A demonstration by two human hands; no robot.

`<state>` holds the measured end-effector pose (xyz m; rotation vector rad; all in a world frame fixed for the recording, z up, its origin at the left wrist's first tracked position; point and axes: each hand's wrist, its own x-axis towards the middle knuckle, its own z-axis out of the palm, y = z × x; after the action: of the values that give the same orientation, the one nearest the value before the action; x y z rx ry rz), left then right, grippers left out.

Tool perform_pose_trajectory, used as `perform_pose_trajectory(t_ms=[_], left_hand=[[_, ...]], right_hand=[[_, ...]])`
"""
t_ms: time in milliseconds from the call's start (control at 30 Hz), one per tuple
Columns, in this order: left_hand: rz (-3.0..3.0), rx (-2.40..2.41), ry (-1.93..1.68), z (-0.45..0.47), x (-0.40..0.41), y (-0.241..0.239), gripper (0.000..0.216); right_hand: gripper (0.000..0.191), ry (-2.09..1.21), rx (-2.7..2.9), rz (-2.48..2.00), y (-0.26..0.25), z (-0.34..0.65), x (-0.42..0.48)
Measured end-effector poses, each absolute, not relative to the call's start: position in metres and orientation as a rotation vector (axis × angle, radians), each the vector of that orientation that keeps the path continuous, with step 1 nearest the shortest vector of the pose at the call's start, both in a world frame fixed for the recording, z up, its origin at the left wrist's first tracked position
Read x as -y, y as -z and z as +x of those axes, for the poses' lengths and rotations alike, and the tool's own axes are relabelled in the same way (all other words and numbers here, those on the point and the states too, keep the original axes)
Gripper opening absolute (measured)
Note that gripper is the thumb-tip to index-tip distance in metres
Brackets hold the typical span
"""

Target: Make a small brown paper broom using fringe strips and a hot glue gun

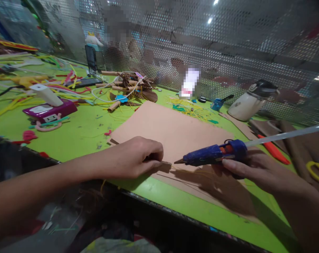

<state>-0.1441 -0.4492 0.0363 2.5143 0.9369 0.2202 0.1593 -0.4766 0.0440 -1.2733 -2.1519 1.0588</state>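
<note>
My right hand [256,172] grips a blue glue gun [214,154] with a clear glue stick [286,134] sticking out of its back. The nozzle points left at a small brown strip [165,163]. My left hand [134,158] is closed, pinching that strip against the near edge of a tan cardboard sheet [172,130] that lies on the green table [82,130].
A pile of brown paper rolls and a white cable [127,86] lies behind the sheet. A purple box [50,110] with a white cylinder sits left. A white kettle [250,102], an orange cutter [274,151] and yellow scissors [317,172] are at the right. A perforated metal screen [228,42] backs the table.
</note>
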Motion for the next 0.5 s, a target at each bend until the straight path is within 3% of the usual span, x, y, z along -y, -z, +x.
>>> perform_pose_trajectory(t_ms=[300, 500], left_hand=[[2.372, -1.000, -0.078, -0.140, 0.442, -0.047, 0.009], [1.884, -0.879, -0.094, -0.140, 0.426, -0.039, 0.012]], right_hand=[[0.021, -0.994, 2.292, -1.255, -0.034, 0.149, 0.476], [0.024, -0.887, 2.251, -1.276, -0.035, 0.156, 0.480]])
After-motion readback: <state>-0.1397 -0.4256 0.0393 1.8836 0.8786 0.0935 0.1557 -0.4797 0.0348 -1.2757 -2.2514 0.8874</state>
